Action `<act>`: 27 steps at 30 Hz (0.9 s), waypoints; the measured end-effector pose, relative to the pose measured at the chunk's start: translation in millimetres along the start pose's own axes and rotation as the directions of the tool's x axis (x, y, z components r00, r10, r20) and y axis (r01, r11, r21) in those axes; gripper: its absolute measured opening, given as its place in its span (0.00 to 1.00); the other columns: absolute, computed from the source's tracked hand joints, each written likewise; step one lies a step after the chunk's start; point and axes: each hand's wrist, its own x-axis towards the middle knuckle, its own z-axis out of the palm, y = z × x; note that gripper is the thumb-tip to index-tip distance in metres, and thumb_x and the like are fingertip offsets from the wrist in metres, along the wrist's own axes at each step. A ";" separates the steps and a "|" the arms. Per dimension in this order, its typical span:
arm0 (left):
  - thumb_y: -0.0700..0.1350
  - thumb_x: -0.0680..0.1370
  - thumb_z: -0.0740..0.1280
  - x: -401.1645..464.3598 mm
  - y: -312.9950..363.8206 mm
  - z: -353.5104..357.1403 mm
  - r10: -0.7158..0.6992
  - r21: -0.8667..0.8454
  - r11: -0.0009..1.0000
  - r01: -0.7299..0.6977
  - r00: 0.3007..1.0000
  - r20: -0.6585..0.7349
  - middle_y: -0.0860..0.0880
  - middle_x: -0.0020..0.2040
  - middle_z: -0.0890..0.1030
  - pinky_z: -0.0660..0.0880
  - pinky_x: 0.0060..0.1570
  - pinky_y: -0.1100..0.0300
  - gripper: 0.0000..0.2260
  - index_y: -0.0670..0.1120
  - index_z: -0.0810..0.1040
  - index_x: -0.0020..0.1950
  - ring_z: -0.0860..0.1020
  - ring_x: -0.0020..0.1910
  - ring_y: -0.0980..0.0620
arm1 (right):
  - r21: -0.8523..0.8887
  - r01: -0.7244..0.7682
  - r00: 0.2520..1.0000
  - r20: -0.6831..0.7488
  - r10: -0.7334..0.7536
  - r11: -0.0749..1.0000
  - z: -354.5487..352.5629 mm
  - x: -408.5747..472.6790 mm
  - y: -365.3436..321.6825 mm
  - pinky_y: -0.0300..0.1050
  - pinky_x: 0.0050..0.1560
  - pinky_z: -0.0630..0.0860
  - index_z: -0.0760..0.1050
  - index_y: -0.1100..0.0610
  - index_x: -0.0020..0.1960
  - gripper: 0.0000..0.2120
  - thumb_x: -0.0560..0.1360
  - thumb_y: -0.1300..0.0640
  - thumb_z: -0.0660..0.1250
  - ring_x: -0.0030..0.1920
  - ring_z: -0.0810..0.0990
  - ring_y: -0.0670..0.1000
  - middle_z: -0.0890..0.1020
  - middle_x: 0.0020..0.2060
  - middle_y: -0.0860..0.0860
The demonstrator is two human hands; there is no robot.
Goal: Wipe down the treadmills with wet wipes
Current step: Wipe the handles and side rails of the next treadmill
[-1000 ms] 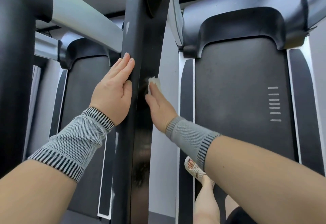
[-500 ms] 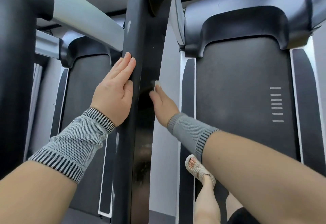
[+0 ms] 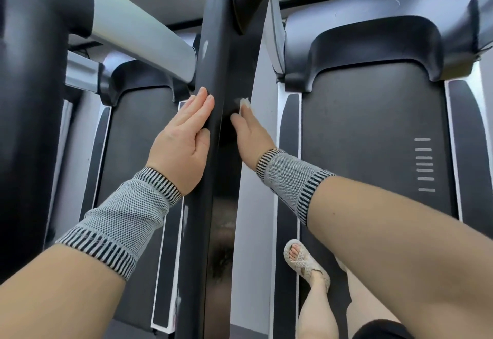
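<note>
**Both hands flat on the black treadmill upright**

A glossy black upright runs down the centre of the frame between two treadmills. The left hand lies flat against its left face, fingers straight and together, holding nothing. The right hand presses against its right face with fingers extended; a small white wet wipe shows at the fingertips, caught between them and the upright, most of it hidden under the hand. Both wrists wear grey knit bands with striped edges. The right treadmill's dark belt fills the right half of the frame, with pale dashes near its right edge. A foot in a woven sandal stands at the lower centre-right. The left treadmill's belt sits left of centre.
</note>
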 end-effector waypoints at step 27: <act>0.32 0.79 0.59 2.5 0.7 -5.3 -0.031 -0.013 0.999 0.031 0.999 -0.021 0.59 0.72 0.63 0.53 0.69 0.74 0.23 0.46 0.68 0.73 0.62 0.73 0.57 | -0.082 0.236 0.962 0.162 -0.220 0.968 4.3 -52.0 -1.2 0.35 0.72 0.47 0.45 0.51 0.78 0.29 0.80 0.49 0.48 0.74 0.47 0.38 0.49 0.77 0.44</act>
